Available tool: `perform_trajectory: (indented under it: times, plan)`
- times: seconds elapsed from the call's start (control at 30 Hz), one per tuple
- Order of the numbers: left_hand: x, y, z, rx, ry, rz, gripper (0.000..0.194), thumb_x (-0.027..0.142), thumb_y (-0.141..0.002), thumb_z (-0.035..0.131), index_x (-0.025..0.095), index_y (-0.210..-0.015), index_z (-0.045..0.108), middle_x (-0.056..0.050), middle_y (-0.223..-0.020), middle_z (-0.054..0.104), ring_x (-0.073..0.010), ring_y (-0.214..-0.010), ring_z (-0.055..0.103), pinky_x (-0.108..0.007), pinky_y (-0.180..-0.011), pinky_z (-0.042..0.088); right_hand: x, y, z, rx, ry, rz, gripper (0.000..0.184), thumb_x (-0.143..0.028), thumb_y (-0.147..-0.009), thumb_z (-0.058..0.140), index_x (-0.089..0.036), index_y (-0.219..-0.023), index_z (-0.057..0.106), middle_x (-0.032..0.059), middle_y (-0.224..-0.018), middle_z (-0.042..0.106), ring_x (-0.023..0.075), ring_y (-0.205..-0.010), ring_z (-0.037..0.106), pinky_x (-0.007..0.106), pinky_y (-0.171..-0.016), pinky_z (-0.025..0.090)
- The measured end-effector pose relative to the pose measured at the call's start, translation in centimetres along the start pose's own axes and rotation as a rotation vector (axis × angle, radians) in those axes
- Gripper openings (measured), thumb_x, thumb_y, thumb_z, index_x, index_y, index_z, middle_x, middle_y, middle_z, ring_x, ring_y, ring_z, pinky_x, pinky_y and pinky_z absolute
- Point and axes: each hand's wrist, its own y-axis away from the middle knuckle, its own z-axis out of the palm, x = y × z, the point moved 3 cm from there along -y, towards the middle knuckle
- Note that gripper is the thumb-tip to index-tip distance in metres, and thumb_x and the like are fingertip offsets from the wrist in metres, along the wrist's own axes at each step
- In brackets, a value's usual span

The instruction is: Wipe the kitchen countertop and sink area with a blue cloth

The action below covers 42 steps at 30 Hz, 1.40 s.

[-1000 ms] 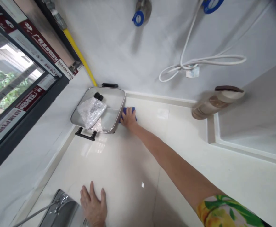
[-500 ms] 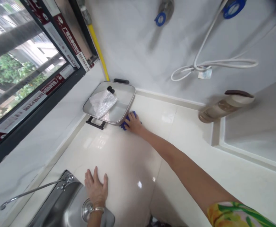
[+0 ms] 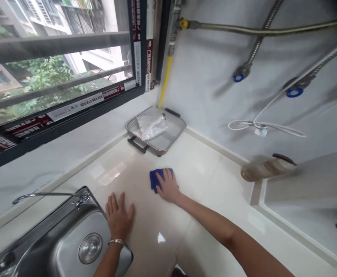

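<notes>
My right hand lies over a folded blue cloth and presses it onto the glossy white countertop. The cloth's left part sticks out past my fingers. Lower and to the left, my left hand rests palm down with its fingers spread, holding nothing. It lies on the counter along the right rim of the steel sink. Up from the cloth, in the corner, stands a rectangular electric pan with black handles. A sheet of bubble wrap lies in or on it.
A chrome faucet reaches over the sink's back edge. A brownish vertical pipe stands at the right wall. Above hang a tied white cable and valves with blue caps. The window is on the left.
My right hand has drawn the blue cloth away from beside the pan, toward me. My left hand stays spread on the counter by the sink. The camera view has turned and shifted.
</notes>
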Motion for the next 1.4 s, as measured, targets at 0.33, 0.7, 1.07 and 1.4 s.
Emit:
perform_trajectory:
  times: [0.33, 0.7, 1.07, 1.4]
  plan:
    - [-0.2, 0.2, -0.2, 0.005, 0.027, 0.008, 0.056, 0.039, -0.092, 0.056, 0.014, -0.142, 0.053, -0.025, -0.159, 0.031, -0.0393, -0.151, 0.024, -0.06, -0.118, 0.031, -7.5, -13.4, 0.3, 0.014, 0.002, 0.023, 0.067, -0.049, -0.099, 0.041, -0.017, -0.158, 0.031, 0.0223, -0.158, 0.032, 0.0431, -0.147, 0.022, 0.063, -0.118, 0.01]
    - [-0.7, 0.4, 0.5, -0.102, 0.018, -0.036, 0.063, 0.04, -0.089, 0.059, 0.019, -0.147, 0.047, -0.02, -0.163, 0.025, -0.0376, -0.152, 0.019, -0.061, -0.118, 0.03, -11.9, -25.3, 1.3, -0.023, -0.148, 0.109, 0.07, -0.044, -0.1, 0.04, -0.012, -0.159, 0.021, 0.025, -0.16, 0.028, 0.0446, -0.148, 0.021, 0.068, -0.117, 0.016]
    - [-0.8, 0.5, 0.5, -0.091, 0.011, -0.023, 0.06, 0.04, -0.091, 0.057, 0.016, -0.145, 0.049, -0.021, -0.163, 0.024, -0.0374, -0.153, 0.018, -0.06, -0.119, 0.028, -15.2, -23.5, 0.9, -0.014, -0.172, -0.089, 0.067, -0.042, -0.096, 0.049, -0.016, -0.155, 0.032, 0.0222, -0.162, 0.023, 0.0429, -0.149, 0.018, 0.065, -0.117, 0.017]
    - [-1.6, 0.8, 0.7, 0.037, 0.149, -0.083, 0.051, 0.03, -0.095, 0.047, 0.01, -0.142, 0.05, -0.021, -0.151, 0.046, -0.032, -0.147, 0.033, -0.055, -0.121, 0.031, -18.9, -11.2, 1.3, -0.049, -0.229, -0.596, 0.064, -0.044, -0.094, 0.057, -0.028, -0.153, 0.039, 0.0129, -0.163, 0.027, 0.0327, -0.15, 0.018, 0.056, -0.121, 0.015]
